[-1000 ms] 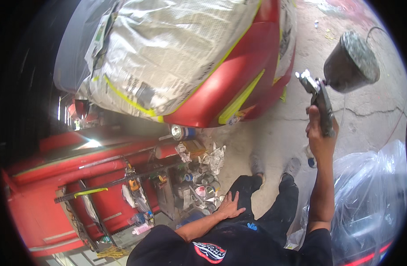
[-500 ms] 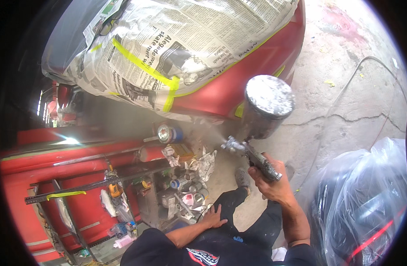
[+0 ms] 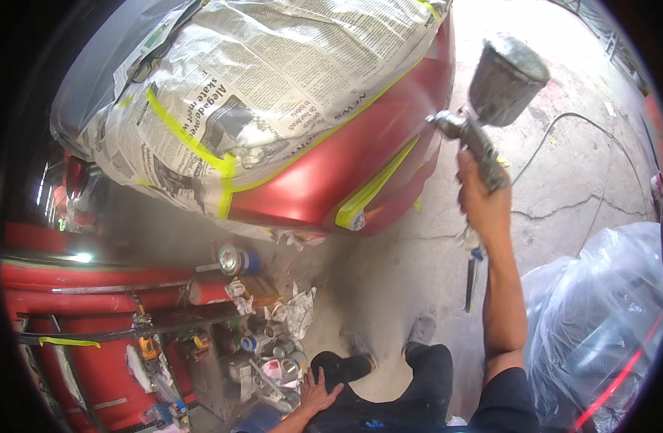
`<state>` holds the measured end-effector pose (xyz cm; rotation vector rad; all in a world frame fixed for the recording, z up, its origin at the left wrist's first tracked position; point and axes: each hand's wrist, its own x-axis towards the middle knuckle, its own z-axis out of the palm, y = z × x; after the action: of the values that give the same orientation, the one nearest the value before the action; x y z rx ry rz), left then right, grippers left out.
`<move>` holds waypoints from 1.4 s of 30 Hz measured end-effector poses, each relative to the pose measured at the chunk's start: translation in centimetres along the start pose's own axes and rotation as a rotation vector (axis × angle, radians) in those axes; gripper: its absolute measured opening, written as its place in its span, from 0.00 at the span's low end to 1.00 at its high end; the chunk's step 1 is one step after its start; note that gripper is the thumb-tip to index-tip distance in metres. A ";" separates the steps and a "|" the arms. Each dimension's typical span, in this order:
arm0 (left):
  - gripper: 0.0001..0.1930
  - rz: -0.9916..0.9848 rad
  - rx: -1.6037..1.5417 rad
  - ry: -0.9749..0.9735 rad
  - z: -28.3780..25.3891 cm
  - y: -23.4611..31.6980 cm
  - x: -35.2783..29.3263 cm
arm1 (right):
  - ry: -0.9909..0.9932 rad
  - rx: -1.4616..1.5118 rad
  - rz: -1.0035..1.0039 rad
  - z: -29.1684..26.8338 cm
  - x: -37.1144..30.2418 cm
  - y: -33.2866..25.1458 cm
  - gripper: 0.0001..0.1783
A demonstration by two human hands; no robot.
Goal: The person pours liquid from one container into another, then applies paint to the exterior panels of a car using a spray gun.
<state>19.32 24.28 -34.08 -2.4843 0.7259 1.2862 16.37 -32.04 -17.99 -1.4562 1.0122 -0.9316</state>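
My right hand grips the handle of a paint spray gun, its grey, paint-spotted cup on top. From the nozzle a faint mist spreads leftward onto the red car bumper, with a small gap between them. Newspaper and plastic cover the panel above, edged with yellow-green masking tape. Another taped strip runs along a recess of the bumper. Fingers spread, my left hand rests on my left leg and holds nothing.
Paint cans, crumpled paper and bottles crowd the floor at left, beside a red panel and a dark metal rack. A plastic-wrapped object stands at right. A hose loops over the cracked concrete floor.
My right hand has carried the spray gun up and to the right along the bumper, the arm reaching farther. The view has shifted. My left hand stays on the leg.
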 end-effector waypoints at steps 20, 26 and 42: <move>0.41 0.762 -0.009 -0.013 8.1 5.6 41.7 | -0.059 -0.070 -0.317 10.9 -16.1 4.2 0.26; 0.41 0.874 0.150 0.007 8.0 4.4 43.2 | -0.369 -0.069 -0.329 15.9 -20.5 1.3 0.29; 0.37 0.700 0.049 0.291 8.0 0.1 34.4 | 0.340 -0.148 -0.431 -1.2 1.9 9.7 0.32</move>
<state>30.49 16.85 -66.72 -2.4865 1.7877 1.0573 14.95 -34.76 -27.43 -1.7152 1.0451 -1.4796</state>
